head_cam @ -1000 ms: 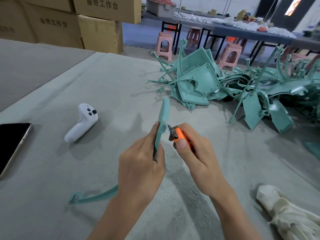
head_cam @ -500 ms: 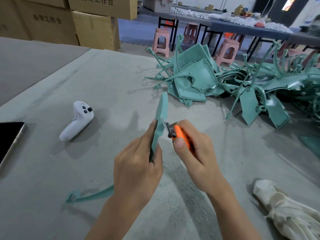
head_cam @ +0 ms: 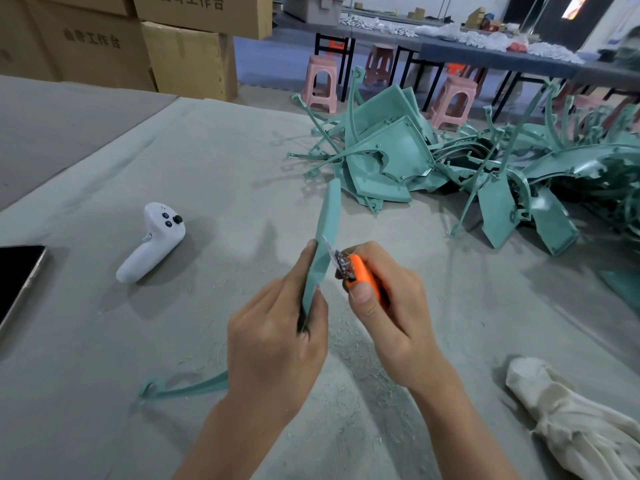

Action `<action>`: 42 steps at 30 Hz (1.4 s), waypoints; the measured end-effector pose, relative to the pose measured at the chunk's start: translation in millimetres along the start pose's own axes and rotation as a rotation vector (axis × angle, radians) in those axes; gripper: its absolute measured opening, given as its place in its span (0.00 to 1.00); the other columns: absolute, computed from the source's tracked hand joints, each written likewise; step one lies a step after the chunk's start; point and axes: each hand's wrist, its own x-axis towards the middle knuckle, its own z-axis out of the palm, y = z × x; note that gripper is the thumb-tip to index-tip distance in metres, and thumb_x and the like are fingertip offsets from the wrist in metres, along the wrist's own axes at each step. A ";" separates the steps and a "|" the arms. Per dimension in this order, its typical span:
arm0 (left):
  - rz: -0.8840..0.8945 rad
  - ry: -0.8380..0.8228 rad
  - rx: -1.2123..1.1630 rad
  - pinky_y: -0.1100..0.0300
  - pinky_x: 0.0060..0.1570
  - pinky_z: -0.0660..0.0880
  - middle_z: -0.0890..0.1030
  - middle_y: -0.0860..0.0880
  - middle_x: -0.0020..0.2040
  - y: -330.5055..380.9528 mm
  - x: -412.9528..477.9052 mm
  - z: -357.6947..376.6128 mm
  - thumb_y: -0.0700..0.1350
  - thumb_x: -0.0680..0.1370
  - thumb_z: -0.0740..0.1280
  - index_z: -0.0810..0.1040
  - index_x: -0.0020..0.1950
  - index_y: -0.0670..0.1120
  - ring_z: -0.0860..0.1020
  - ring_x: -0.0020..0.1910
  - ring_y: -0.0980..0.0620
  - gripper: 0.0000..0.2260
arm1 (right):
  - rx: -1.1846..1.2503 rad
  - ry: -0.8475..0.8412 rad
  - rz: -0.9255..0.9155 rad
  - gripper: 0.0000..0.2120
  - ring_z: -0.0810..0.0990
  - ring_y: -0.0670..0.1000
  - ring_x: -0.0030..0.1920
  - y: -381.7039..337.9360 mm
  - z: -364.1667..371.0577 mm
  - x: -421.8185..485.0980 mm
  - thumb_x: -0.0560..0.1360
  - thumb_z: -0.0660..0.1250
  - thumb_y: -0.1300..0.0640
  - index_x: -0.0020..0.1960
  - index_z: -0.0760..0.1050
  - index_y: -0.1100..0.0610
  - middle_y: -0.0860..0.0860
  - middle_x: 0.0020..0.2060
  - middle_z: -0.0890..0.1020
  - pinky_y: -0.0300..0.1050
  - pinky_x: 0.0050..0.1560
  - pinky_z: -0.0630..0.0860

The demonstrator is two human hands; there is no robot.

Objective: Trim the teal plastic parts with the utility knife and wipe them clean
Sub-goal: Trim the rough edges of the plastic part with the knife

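Left hand [head_cam: 277, 336] grips teal part [head_cam: 325, 237] upright; right hand [head_cam: 391, 306] grips utility knife [head_cam: 356, 271], blade against edge.

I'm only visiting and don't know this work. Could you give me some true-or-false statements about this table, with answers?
1. The left hand holds a long teal plastic strip. True.
2. The right hand grips blue scissors. False: it grips an orange-handled utility knife, with the blade at the strip's edge.
3. The white handheld controller lies on the grey table cover, left of the hands. True.
4. The off-white crumpled cloth is held in the right hand. False: it lies on the cover at lower right, untouched.
5. A heap of teal plastic parts lies beyond the hands. True.
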 end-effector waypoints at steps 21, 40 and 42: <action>0.112 -0.021 -0.033 0.72 0.40 0.61 0.73 0.48 0.26 -0.6 -6.1 0.8 0.39 0.76 0.63 0.83 0.44 0.33 0.66 0.32 0.53 0.12 | -0.039 0.108 0.041 0.22 0.64 0.46 0.28 7.3 -6.9 1.5 0.83 0.55 0.41 0.44 0.69 0.59 0.44 0.30 0.66 0.39 0.31 0.61; 0.166 -0.061 -0.154 0.71 0.46 0.70 0.83 0.55 0.46 -12.8 -11.8 8.0 0.36 0.75 0.65 0.76 0.65 0.43 0.72 0.37 0.53 0.17 | -0.006 0.340 0.465 0.20 0.70 0.48 0.31 18.0 -49.0 5.0 0.80 0.54 0.42 0.43 0.74 0.55 0.48 0.31 0.73 0.41 0.29 0.66; 0.075 -0.011 -0.102 0.76 0.56 0.66 0.80 0.57 0.49 -17.0 -8.6 6.9 0.36 0.76 0.64 0.78 0.63 0.40 0.76 0.45 0.52 0.16 | 0.069 0.173 0.383 0.20 0.71 0.49 0.30 6.9 -48.8 5.7 0.81 0.53 0.45 0.45 0.75 0.58 0.51 0.32 0.73 0.43 0.29 0.67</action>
